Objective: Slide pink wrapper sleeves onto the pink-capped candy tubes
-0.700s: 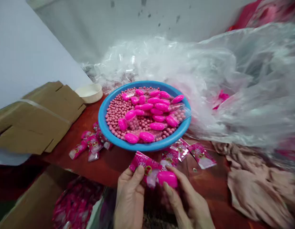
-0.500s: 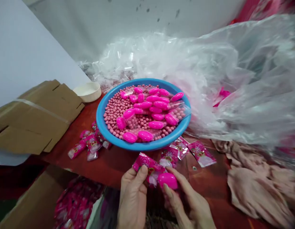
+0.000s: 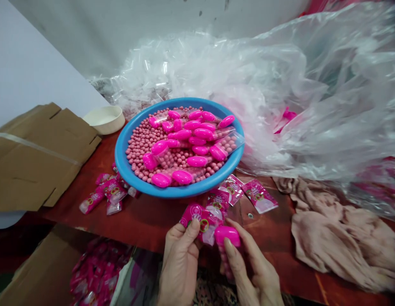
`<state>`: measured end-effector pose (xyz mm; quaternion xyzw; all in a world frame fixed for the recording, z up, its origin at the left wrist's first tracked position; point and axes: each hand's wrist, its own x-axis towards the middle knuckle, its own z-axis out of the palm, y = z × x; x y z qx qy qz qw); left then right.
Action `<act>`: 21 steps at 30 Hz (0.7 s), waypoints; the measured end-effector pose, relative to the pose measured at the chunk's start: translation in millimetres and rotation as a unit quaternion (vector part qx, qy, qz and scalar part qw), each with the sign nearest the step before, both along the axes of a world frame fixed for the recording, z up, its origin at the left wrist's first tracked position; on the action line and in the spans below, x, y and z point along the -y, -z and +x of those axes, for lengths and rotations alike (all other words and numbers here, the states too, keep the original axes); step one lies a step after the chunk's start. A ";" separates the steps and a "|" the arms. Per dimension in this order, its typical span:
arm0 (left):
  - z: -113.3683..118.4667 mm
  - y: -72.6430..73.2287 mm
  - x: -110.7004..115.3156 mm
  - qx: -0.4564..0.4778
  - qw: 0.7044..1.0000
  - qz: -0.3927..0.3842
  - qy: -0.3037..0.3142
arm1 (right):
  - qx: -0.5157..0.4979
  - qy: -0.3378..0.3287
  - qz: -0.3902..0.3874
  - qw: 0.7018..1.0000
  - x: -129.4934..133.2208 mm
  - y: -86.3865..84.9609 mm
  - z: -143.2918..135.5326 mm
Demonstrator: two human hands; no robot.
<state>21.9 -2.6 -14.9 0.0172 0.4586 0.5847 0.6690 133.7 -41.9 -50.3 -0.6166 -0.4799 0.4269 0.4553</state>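
My left hand (image 3: 181, 259) pinches a pink printed packet (image 3: 199, 221) between thumb and fingers, just in front of the basin. Close beside it, my right hand (image 3: 253, 263) grips a small clear container with a bright pink cap (image 3: 227, 235); pink balls show inside below the cap. The packet's lower corner lies right by the cap, and I cannot tell whether they touch. Behind both hands stands a blue basin (image 3: 120, 159) of pink balls (image 3: 141, 148), with several pink-capped clear containers (image 3: 183, 177) lying on top.
More printed packets (image 3: 259, 195) lie right of my hands and in a pile (image 3: 109, 189) at left. Flattened cardboard (image 3: 34, 157), a white round lid (image 3: 106, 120), clear plastic bags (image 3: 328, 114) and a crumpled cloth (image 3: 337, 238) surround the basin. Below the table edge, a box holds pink packets (image 3: 95, 272).
The view has shifted, so the basin and table sit further left and slightly higher. My right hand has tilted the container more upright, showing its balls. Both hands keep their holds.
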 end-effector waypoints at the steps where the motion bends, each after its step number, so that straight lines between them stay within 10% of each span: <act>1: 0.7 0.3 -0.2 0.002 1.000 0.005 0.006 | 0.002 -0.002 0.003 1.000 -0.4 0.0 0.5; 12: 6.1 4.6 0.1 -0.020 0.999 0.016 0.041 | 0.040 -0.039 0.029 0.998 1.1 5.7 10.9; 21: 7.8 11.4 2.0 -0.024 0.999 -0.005 0.029 | -0.159 0.069 -0.100 0.980 4.8 8.9 2.7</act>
